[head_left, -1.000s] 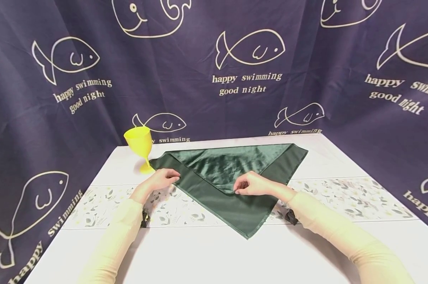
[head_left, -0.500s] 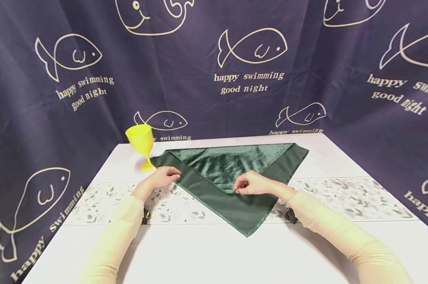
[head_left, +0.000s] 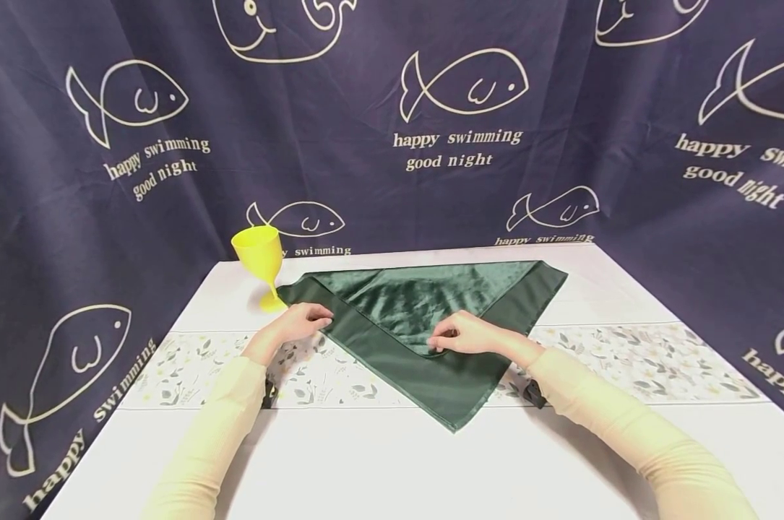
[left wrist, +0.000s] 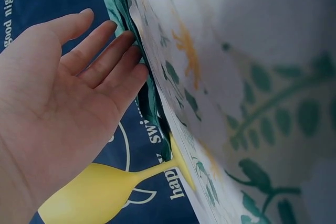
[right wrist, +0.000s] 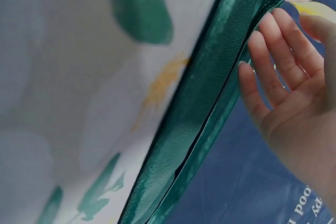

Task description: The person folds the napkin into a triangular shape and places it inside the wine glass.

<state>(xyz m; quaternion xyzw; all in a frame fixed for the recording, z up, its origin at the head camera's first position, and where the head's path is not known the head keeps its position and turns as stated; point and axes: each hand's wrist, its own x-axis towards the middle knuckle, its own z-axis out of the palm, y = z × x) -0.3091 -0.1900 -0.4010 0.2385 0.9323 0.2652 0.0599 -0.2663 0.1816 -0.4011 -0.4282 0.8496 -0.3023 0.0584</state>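
A dark green cloth [head_left: 392, 361] lies spread on the table, with its shiny velvety flap [head_left: 418, 292] folded over so that a point faces the near side. My right hand [head_left: 466, 334] is at the tip of this flap; in the right wrist view its fingers [right wrist: 286, 56] lie lightly bent along the cloth, with the thumb apart from them. At the cloth's left edge rests my left hand [head_left: 297, 323]. The left wrist view shows its fingers [left wrist: 107, 59] loosely extended against the green edge, thumb held away. Neither hand pinches the cloth.
A yellow goblet [head_left: 260, 254] stands at the back left, its foot next to the cloth's left corner and close beyond my left hand. Across the white table [head_left: 365, 469] runs a floral band [head_left: 632, 365]. A dark blue fish-print curtain [head_left: 339, 108] rises behind and on both sides.
The head view has shifted slightly, moving the scene a little up and right. Both hands stay almost still at the cloth, and the goblet keeps its place.
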